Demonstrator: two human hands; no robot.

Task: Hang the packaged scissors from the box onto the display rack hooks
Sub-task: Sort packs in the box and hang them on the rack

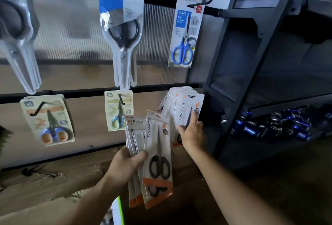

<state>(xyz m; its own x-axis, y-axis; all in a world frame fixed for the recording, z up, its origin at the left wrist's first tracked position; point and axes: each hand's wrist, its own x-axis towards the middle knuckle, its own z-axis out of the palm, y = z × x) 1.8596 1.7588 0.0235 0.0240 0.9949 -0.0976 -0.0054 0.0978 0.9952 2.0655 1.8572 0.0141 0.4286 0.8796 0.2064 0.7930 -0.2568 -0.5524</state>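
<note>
My left hand (125,164) clamps a loose fan of packaged scissors (158,154) at lower centre, my right hand (192,134) rests on the hung stack (182,107) at centre right, grip unclear, and I fear that fan sliding apart.

Counting two hands: left hand (125,163), right hand (193,134). Tallying six loaded hooks (199,3), three per rail (80,93). Noting at least three packs (158,153) fanned in grip.
</note>
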